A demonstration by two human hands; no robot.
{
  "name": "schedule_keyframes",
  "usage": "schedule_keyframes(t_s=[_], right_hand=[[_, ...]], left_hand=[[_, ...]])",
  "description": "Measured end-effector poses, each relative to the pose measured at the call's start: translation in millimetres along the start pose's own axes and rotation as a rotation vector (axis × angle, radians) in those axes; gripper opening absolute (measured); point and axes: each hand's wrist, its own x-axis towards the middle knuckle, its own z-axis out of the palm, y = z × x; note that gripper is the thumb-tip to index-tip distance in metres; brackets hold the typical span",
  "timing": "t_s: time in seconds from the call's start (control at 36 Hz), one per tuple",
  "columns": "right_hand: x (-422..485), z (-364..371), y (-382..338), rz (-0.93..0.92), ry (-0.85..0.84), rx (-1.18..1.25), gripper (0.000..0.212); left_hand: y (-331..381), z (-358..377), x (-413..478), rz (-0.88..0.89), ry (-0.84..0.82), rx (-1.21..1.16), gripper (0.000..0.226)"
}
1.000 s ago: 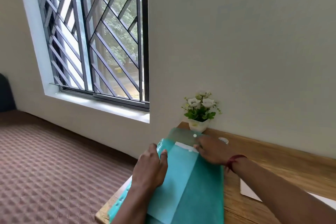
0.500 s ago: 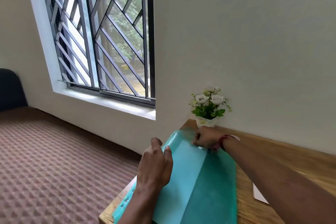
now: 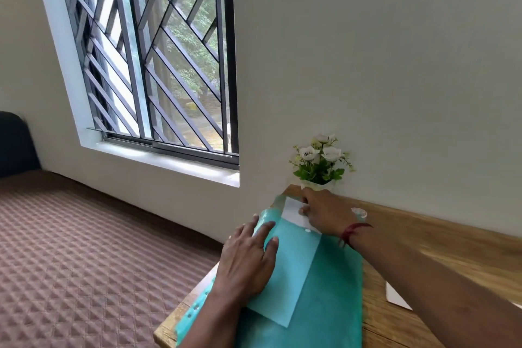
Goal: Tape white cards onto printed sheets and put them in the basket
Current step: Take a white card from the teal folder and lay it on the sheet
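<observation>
Our left hand (image 3: 248,260) lies flat, fingers straight, on the teal folder (image 3: 324,305) at the left end of the wooden table (image 3: 452,234). Our right hand (image 3: 324,212) pinches the white sheet (image 3: 292,210) at the folder's far opening.

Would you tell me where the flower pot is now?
In the head view, the flower pot stands at the far left corner of the desk, just beyond the right hand.
</observation>
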Motion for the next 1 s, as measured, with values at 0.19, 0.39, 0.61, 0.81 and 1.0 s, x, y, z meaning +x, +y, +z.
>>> schedule_keyframes(t_s=[0.19, 0.39, 0.61, 0.81, 1.0], right_hand=[[-19.1, -25.7, 8.5, -0.161, 0.304, -0.087, 0.012], [-30.0, -64.7, 21.9, -0.174, 0.558, -0.027, 0.006], [-62.2, -104.5, 28.3, -0.230, 0.868, -0.018, 0.004], [-101.5, -124.2, 39.9, -0.159, 0.994, 0.122, 0.003], [-148.8, -125.6, 56.1, 0.113, 0.991, 0.528, 0.005]], left_hand=[[-7.8, 11.2, 2.3, 0.052, -0.202, 0.170, 0.052], [-6.5, 11.4, 1.4, 0.041, -0.227, 0.210, 0.065], [-6.8, 13.7, 3.7, 0.027, -0.237, 0.215, 0.054], [-5.7, 11.4, 4.4, 0.050, -0.208, 0.245, 0.115], [7.9, -7.2, 1.0, 0.172, -0.007, 0.162, 0.074]])
